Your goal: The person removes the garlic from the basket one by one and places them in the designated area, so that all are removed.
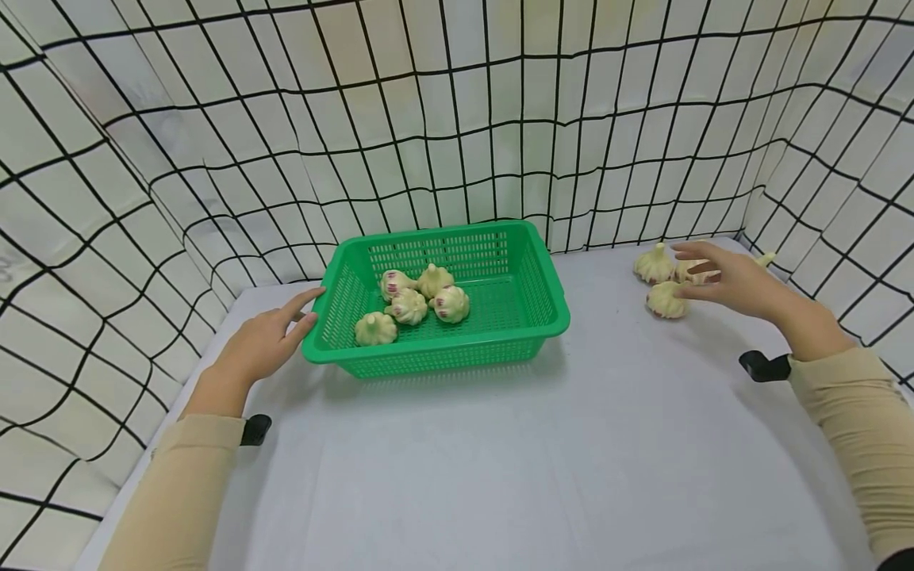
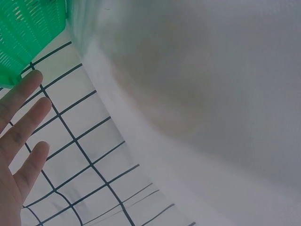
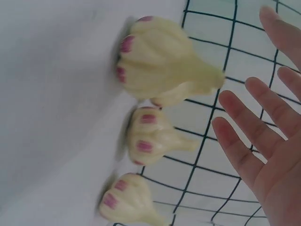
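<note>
Three garlic bulbs [image 3: 162, 66] (pink-marked bases) lie in a row beside the right hand's [image 3: 263, 141] straight fingers.

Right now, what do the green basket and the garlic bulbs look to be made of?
The green basket looks like moulded plastic: uniform colour, slotted walls, slight sheen. The garlic bulbs seem artificial, perhaps plastic or foam: smooth cream lobes with even pink patches, no papery skin. The look alone cannot settle it.

1. The white table [image 1: 500, 460] lies bare between the green basket [image 1: 550, 309] and the loose garlic bulbs [image 1: 666, 300].
2. Grid-patterned walls [image 1: 464, 119] close in the back and both sides.
3. Five garlic bulbs in the basket [image 1: 410, 305] crowd its back left; its right half is open.
</note>
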`<state>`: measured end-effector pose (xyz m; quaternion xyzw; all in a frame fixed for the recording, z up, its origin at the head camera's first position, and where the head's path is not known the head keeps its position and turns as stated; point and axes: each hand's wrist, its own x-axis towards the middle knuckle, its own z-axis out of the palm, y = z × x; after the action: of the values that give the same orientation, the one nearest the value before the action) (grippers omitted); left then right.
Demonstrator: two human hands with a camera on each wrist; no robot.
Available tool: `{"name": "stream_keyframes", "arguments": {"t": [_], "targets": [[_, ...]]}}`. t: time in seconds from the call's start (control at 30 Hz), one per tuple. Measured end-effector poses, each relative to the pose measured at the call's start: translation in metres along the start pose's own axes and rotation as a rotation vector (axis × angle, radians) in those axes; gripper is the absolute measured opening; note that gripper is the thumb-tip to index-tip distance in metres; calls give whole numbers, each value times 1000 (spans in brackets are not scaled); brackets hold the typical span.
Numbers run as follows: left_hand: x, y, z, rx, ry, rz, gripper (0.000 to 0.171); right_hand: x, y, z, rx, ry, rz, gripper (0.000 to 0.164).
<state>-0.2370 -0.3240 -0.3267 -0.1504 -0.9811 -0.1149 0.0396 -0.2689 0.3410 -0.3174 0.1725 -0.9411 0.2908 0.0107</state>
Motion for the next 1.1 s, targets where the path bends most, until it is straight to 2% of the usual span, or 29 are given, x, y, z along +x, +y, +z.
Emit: {"name": "stream_keyframes", "arguments": {"t": [0.37,0.67,0.93,1.1], "targets": [[0,-1,1,4,0,2,61,17,-43,-6,-14,-32,-72,63],[1,1,-1,1,-7,-9,61,48,-87,-5,-18,-45,-172,58],[2,1,-2,6,-7,-7,61,78,-114,9,-14,-66,-235,54],[1,0,0,4,-14,-10,61,92,-131,22,24,-66,-226,51]]}}
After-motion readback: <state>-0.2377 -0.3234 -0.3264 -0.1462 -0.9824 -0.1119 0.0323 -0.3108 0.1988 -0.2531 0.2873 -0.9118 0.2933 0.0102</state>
